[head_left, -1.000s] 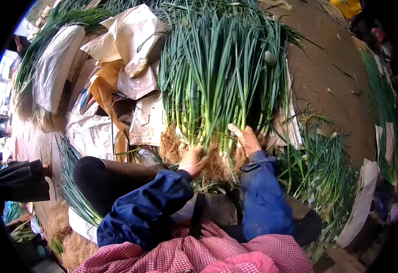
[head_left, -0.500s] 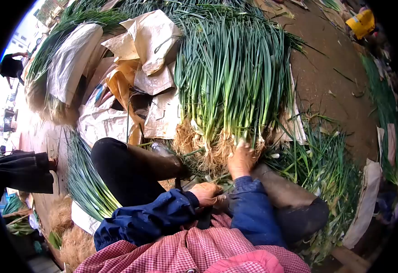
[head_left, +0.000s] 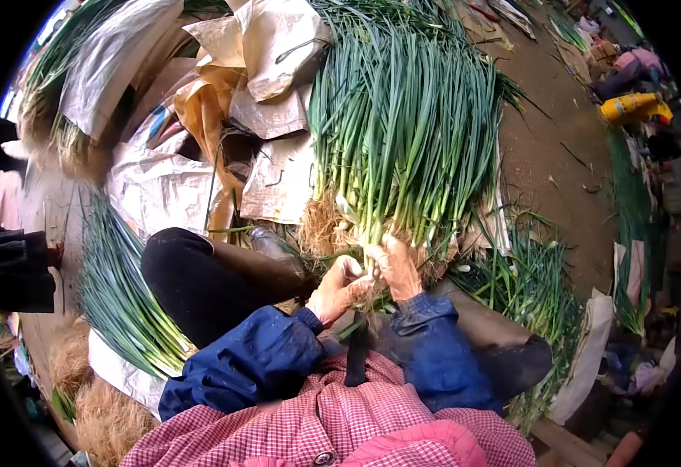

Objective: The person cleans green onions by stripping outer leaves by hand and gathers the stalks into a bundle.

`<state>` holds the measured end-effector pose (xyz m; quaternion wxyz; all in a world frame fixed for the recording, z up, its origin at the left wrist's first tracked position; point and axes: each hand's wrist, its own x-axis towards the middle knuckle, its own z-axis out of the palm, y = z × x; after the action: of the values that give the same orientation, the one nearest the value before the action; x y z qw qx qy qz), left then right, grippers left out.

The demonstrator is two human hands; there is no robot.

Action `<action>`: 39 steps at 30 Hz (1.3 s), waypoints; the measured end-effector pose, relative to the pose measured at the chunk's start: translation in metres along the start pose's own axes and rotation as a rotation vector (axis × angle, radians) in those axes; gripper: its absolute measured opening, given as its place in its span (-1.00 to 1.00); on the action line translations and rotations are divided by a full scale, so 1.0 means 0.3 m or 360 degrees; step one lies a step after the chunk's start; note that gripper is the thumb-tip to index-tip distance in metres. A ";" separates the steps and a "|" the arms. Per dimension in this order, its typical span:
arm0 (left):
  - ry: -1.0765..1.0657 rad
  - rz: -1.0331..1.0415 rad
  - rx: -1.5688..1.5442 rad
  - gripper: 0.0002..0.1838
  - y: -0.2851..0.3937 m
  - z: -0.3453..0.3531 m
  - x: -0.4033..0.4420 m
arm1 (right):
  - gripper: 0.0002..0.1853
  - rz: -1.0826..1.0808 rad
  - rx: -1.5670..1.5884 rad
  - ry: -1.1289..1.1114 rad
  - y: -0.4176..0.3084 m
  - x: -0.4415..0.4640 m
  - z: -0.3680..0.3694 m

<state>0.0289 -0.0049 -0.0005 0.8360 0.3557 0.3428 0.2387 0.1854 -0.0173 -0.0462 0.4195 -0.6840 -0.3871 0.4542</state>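
A large pile of scallions (head_left: 414, 132) lies in front of me, with the green leaves pointing away and the pale root ends toward me. My right hand (head_left: 397, 268) is closed round the white lower stalks of a few scallions at the pile's near edge. Close beside it, my left hand (head_left: 339, 291) has its thumb and fingers pinched at the root end of the same scallions. Fine roots hang below the fingers. How many stalks are gripped I cannot tell.
A sorted scallion bundle (head_left: 126, 288) lies by my left knee, near tangled roots (head_left: 111, 420). Loose trimmed leaves (head_left: 535, 288) cover the ground at right. Crumpled sacks (head_left: 278, 54) lie at upper left. Another person's dark sleeve (head_left: 17, 271) shows at far left.
My left hand has moved up from my lap to the root ends beside my right hand. The right hand has drawn slightly back toward me with a few scallions in it.
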 end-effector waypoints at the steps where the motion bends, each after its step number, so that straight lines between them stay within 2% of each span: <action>1: 0.0007 -0.0008 0.0164 -0.83 -0.049 -0.010 0.014 | -0.81 -0.0092 0.0021 -0.0018 0.004 0.005 0.004; 2: 0.0021 -0.0015 0.0338 -0.83 -0.058 -0.013 0.022 | -0.80 -0.0184 0.0042 -0.0037 -0.033 0.007 0.011; 3: 0.0051 -0.0054 0.0197 -0.81 -0.067 -0.028 0.029 | -0.78 0.0102 -0.0087 0.0113 -0.073 0.028 0.010; 4: 0.0111 0.0037 0.0337 -0.80 -0.078 -0.034 0.048 | -0.76 0.0390 -0.0214 0.0253 -0.115 0.038 0.020; 5: 0.0126 0.0078 0.0422 -0.81 -0.090 -0.031 0.042 | -0.71 0.0374 -0.0272 0.0288 -0.125 0.049 0.023; 7: 0.0143 0.0113 0.0577 -0.82 -0.058 -0.014 0.050 | -0.57 0.0097 -0.0490 0.0306 -0.106 0.025 0.024; 9: 0.0107 0.0045 0.0569 -0.80 -0.021 0.016 0.043 | -0.41 -0.0458 -0.0918 0.0326 -0.027 -0.015 0.011; 10: 0.0091 0.0142 0.0754 -0.77 -0.041 0.008 0.045 | -0.33 -0.0799 -0.1141 0.0389 0.018 -0.039 0.008; 11: 0.0060 -0.0002 0.0640 -0.73 -0.062 0.006 0.049 | -0.32 -0.1087 -0.1209 0.0582 0.065 -0.051 0.015; 12: 0.0117 0.0083 0.0735 -0.73 -0.109 0.000 0.064 | -0.45 -0.1448 -0.1417 0.0618 0.126 -0.013 -0.006; 14: 0.0181 0.0023 0.0980 -0.75 0.037 0.058 0.027 | -0.66 -0.0716 -0.0971 0.0485 0.115 0.037 -0.009; 15: 0.0204 0.0208 0.1275 -0.75 0.034 0.052 0.027 | -0.68 -0.0364 -0.0771 0.0489 0.063 0.058 0.000; 16: 0.0215 0.0375 0.1567 -0.74 0.019 0.053 0.043 | -0.68 -0.0261 -0.0729 0.0341 0.014 0.066 -0.036; 17: 0.0149 0.0411 0.1630 -0.71 0.027 0.053 0.052 | -0.69 -0.0106 -0.0875 0.0338 -0.066 0.041 -0.044; 18: 0.0168 0.0425 0.1645 -0.71 0.047 0.056 0.049 | -0.69 -0.0130 -0.0863 0.0334 -0.086 0.022 -0.033; 20: 0.0188 0.0371 0.1830 -0.71 0.057 0.080 0.018 | -0.72 -0.0088 -0.0452 0.0540 -0.082 -0.060 -0.053; 21: 0.0312 0.0240 0.1529 -0.72 0.073 0.082 0.013 | -0.72 -0.0379 -0.0593 0.0608 -0.039 -0.076 -0.050; 23: 0.0328 0.0224 0.1307 -0.73 -0.027 0.050 0.053 | -0.72 -0.0416 -0.0351 0.0690 -0.020 -0.125 -0.049; 25: 0.0294 0.0261 0.1393 -0.73 -0.122 0.041 0.075 | -0.73 -0.0202 0.0346 0.0725 -0.081 -0.199 -0.049; 26: 0.0251 0.0266 0.1968 -0.59 -0.099 0.038 0.069 | -0.72 -0.0009 0.1028 0.0686 -0.131 -0.232 -0.046; 28: 0.0228 0.0493 0.1881 -0.77 -0.091 0.007 0.074 | -0.70 -0.0158 0.1259 0.0698 -0.178 -0.300 -0.101; 29: 0.0223 0.0373 0.1509 -0.82 -0.123 -0.028 0.090 | -0.69 -0.0136 0.1166 0.0705 -0.182 -0.310 -0.132; 31: 0.0165 -0.0007 0.0777 -0.90 -0.090 -0.007 0.061 | -0.65 0.0117 0.0850 0.0407 -0.167 -0.298 -0.191; 32: 0.0085 -0.0035 0.0544 -0.90 -0.064 0.013 0.044 | -0.64 0.0214 0.0723 0.0218 -0.130 -0.260 -0.194; 34: -0.0004 -0.0234 0.0385 -0.89 -0.025 0.045 0.012 | -0.58 0.0388 0.0839 0.0013 -0.105 -0.150 -0.156; 35: -0.0067 -0.0169 0.0336 -0.90 -0.041 0.043 -0.002 | -0.59 -0.0181 0.0428 -0.0003 0.050 -0.029 -0.115; 37: 0.0005 -0.0159 0.0083 -0.90 -0.051 0.036 -0.030 | -0.67 0.0458 0.1029 0.0095 -0.132 -0.025 -0.072; 39: 0.0136 -0.0152 0.0021 -0.90 -0.055 0.016 -0.025 | -0.73 0.0693 0.1179 0.0300 -0.218 -0.060 -0.043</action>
<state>0.0301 -0.0222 -0.0076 0.8287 0.3340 0.3964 0.2112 0.1827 -0.0137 0.0227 0.5645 -0.5914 -0.0050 0.5757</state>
